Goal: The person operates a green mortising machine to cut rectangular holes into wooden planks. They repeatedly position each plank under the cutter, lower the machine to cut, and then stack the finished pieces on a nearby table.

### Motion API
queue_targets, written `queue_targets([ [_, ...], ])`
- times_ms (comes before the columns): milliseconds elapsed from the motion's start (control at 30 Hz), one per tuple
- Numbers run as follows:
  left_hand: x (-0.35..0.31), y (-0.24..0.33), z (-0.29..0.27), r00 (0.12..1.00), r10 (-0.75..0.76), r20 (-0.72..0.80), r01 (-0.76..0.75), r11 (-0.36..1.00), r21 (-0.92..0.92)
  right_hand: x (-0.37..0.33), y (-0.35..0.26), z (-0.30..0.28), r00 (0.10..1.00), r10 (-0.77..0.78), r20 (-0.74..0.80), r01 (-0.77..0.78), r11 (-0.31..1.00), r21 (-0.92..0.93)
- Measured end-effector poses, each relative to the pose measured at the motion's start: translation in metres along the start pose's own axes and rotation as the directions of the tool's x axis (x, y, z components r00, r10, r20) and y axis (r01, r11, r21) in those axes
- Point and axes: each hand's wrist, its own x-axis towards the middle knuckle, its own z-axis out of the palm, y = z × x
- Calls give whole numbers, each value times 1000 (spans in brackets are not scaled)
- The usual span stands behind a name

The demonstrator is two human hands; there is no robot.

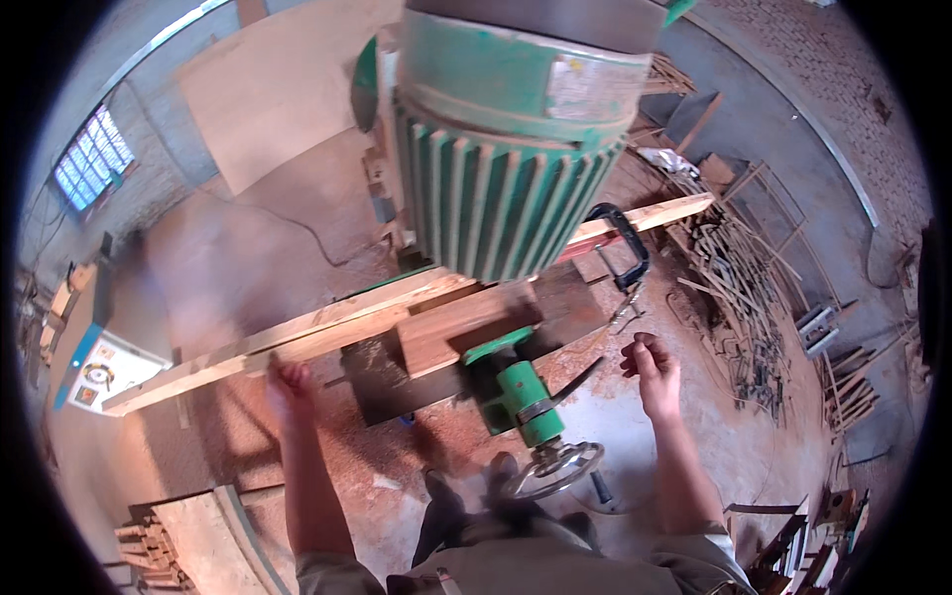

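A green ribbed motor housing [501,188] hangs over the work area and hides part of what lies under it. Two long pale wooden beams [337,317] run slantwise beneath it. A shorter reddish wood block [466,325] lies against their near side, with a green clamp screw [526,392] and its metal handwheel [560,471] pointing at me. My left hand [291,387] is closed just below the near beam, slightly blurred; contact with the wood is unclear. To the right of the clamp, my right hand [652,372] hovers with curled fingers. What either hand holds, if anything, is hidden.
A black C-clamp [625,248] grips the beams' far right part. On the left stands a control box [109,372] beside the beam ends. Piled wood strips [734,288] cover the right floor. Boards [213,535] lie at lower left, and sawdust covers the floor under the machine.
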Motion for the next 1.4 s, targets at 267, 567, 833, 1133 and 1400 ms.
queue_targets([
  [267, -134, 140, 85, 658, 696, 286, -732, 502, 460, -67, -98, 205, 687, -203, 697, 335, 940, -57],
  [567, -175, 84, 43, 653, 361, 666, -755, 372, 540, -97, -62, 315, 623, -137, 770, -298, 869, 396],
  [833, -152, 49, -56, 777, -524, 348, 463, 851, 247, -84, -34, 301, 632, 12, 775, -684, 477, 551],
  [1133, -79, 37, -8, 932, -62, 358, 24, 994, 108, -84, -28, 276, 591, 248, 767, -504, 857, 111],
  [1400, -26, 11, 26, 949, -24, 315, -30, 986, 165, -99, -47, 155, 623, 141, 770, -492, 835, 245],
])
